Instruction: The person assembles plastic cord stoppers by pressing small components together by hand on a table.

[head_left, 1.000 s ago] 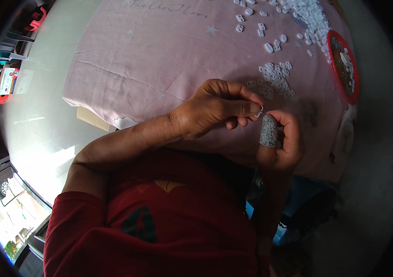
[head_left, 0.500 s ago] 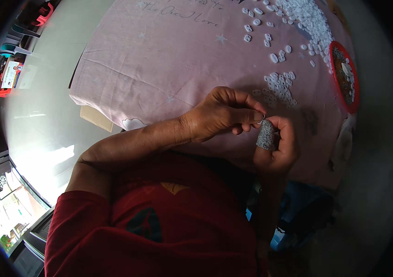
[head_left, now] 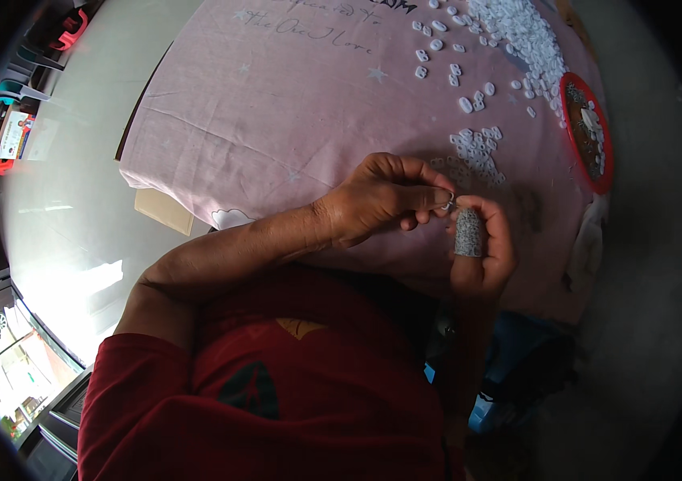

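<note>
Over the near part of the cloth-covered table, my left hand (head_left: 393, 196) pinches a small, pale, shiny piece (head_left: 447, 204) between thumb and index finger. Its exact kind is too small to tell. Close beside it is my right hand (head_left: 485, 244), fingers curled, with a grey speckled sleeve (head_left: 468, 232) over the thumb. Its fingertips meet near the piece, and whatever they may hold cannot be made out. Just beyond the hands lies a small cluster of white plastic pieces with holes (head_left: 477, 152).
A large heap of white pieces (head_left: 529, 40) covers the table's far right, with several scattered to its left. By the right edge stands a red-rimmed tray (head_left: 607, 160) holding white pieces and small grey parts. The pink cloth (head_left: 220, 120) hangs over the table's edge.
My right hand has drawn slightly away from the left, and its covered thumb has turned more upright. The left hand keeps its pinch. The table's contents appear shifted slightly left in view.
</note>
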`<state>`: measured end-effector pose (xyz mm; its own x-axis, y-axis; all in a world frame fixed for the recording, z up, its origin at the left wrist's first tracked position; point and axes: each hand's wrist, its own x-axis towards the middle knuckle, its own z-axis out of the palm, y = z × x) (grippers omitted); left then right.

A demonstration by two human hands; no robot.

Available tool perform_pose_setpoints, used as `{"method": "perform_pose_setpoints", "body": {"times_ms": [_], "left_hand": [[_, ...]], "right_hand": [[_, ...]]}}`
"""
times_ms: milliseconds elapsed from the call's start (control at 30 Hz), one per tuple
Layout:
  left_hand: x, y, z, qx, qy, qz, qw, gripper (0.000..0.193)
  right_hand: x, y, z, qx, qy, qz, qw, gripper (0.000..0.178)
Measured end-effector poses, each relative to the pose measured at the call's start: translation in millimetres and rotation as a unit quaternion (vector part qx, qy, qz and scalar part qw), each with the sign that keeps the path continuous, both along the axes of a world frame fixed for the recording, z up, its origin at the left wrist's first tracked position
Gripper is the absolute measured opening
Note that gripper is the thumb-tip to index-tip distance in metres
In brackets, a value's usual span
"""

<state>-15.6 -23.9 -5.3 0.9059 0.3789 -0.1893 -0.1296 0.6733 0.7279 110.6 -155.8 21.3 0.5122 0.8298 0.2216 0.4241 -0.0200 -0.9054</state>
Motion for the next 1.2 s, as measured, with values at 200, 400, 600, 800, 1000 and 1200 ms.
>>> {"method": "perform_pose_setpoints", "body": {"times_ms": [200,400,600,800,1000,1200], "left_hand": [[-2,2,2,-0.014,0.005,-0.016,1.0,0.016],[0,3,-1,-0.025,0.004,-0.022,0.999,0.016],[-3,4,4,-0.015,0.028,-0.03,0.999,0.018],[-12,8,12,-0.015,0.038,-0.042,0.998,0.017],[-8,12,11,0.009,0.014,-0.064,0.998,0.013],[-11,17,9,-0.025,0.002,-0.065,0.998,0.015]], "right_hand": [[-1,4,6,0.01,-0.141,0.005,0.99,0.016],[-5,8,4,0.017,-0.165,-0.007,0.986,0.013],[-4,8,9,-0.011,-0.145,0.026,0.989,0.015],[45,44,24,-0.001,-0.263,0.019,0.965,0.03],[87,113,5,-0.12,-0.462,0.032,0.878,0.035],[83,113,-1,-0.104,-0.446,0.06,0.887,0.036]]}}
